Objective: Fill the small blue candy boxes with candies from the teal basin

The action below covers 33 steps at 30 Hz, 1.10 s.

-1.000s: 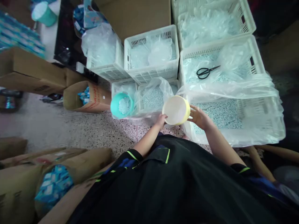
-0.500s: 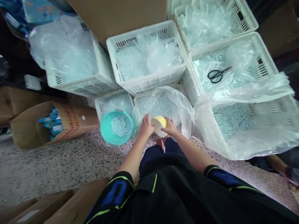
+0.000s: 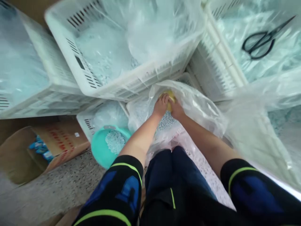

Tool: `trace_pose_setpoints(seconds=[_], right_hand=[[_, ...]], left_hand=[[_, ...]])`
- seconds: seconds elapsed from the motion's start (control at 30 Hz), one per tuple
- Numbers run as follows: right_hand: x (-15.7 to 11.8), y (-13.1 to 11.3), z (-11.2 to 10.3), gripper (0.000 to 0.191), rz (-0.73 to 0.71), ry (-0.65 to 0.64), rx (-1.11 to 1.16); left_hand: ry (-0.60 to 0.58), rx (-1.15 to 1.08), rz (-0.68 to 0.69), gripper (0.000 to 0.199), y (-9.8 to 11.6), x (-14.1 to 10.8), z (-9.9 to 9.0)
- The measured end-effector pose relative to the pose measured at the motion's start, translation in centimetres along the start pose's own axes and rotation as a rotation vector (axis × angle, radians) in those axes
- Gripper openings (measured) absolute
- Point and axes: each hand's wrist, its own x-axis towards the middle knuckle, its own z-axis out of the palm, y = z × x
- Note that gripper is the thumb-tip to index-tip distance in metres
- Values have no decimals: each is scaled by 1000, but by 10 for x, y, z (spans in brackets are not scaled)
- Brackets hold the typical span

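Note:
Both hands are down inside a clear plastic bag (image 3: 195, 97) that lines a low white crate. My left hand (image 3: 161, 105) is closed on the yellow bowl (image 3: 169, 106), and my right hand (image 3: 176, 109) grips its other side. The bowl is tipped over, its outside facing up, so its inside is hidden. Small pale blue pellets (image 3: 166, 121) lie in the bag just below the hands. To the left, a turquoise basin (image 3: 100, 149) holds a heap of similar pellets (image 3: 115, 141).
A raised white crate (image 3: 141, 75) with bagged pellets stands beyond the hands. Black scissors (image 3: 258, 45) lie on plastic in the right crate. An open cardboard box (image 3: 63, 138) with blue packets is at the left. Another plastic-lined crate stands at the right.
The view has moved closer to the crates. Both hands have reached forward and down into the bag with the bowl, which has turned from showing its inside to showing its outside.

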Motion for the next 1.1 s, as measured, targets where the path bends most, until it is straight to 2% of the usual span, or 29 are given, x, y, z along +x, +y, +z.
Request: trace_pose_setpoints(seconds=[0.07,0.17,0.33,0.47,0.53,0.6,0.73,0.9,1.1], right_hand=[[-9,4,13,93,36,-30,-101],[-25,5,28,104,82,-55,-187],[-50,14,53,106,62,-79,-107],[-61,24,68,106,53,-88,-29],[-60,29,69,107,98,-88,10],[-55,34,65,109,137,-95,49],[-49,42,59,107,106,-83,97],[-52,47,66,104,55,7,141],[-55,46,61,103,49,-69,111]], left_hand=[[-39,-20,-12,60,-5,-13,9],[-105,-62,-31,64,-9,-31,12],[-166,-155,-33,64,-17,-56,18],[-142,-245,-52,62,-27,-77,29],[-105,-274,-115,66,-28,-84,37],[-56,-299,-251,69,-26,-89,45],[69,-407,-515,67,-18,-93,61],[102,-431,-560,69,-15,-93,68],[134,-337,-572,71,-18,-93,73]])
